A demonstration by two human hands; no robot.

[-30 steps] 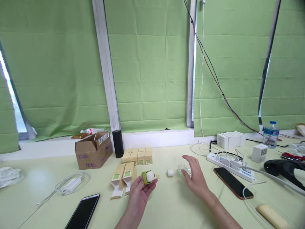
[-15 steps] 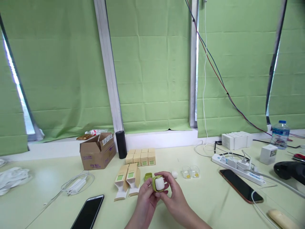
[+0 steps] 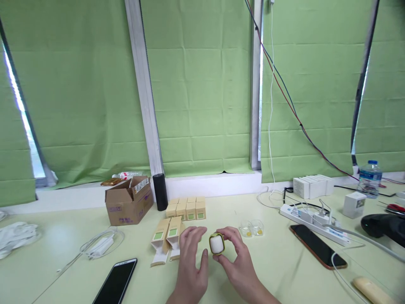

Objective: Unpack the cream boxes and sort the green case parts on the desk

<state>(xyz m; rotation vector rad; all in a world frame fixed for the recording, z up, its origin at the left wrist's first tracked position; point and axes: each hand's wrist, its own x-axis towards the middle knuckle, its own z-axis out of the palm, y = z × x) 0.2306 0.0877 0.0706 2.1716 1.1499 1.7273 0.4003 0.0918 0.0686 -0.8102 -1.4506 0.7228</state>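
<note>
My right hand (image 3: pixel 236 257) pinches a small white rounded block in a yellow-green sleeve (image 3: pixel 217 244) between thumb and fingers, its white face towards me. To the left of it, my left hand (image 3: pixel 193 264) is open, fingers apart and touching nothing. Just beyond the left hand stand two opened tan cartons (image 3: pixel 160 236) with their white flaps hanging down. Behind my right hand lie two clear plastic cups (image 3: pixel 251 228) with a yellow spot in each.
Several closed tan boxes (image 3: pixel 186 208) stand in rows near a black cylinder (image 3: pixel 160 192) and a brown cardboard box (image 3: pixel 129 202). Phones lie at the left (image 3: pixel 116 280) and right (image 3: pixel 317 245). A white power strip (image 3: pixel 313 223) with cables runs across the right side.
My left hand has let go of the sleeved block and moved left, opening its fingers. My right hand keeps the block, now slightly farther right. The loose green and white pieces are mostly covered by my hands.
</note>
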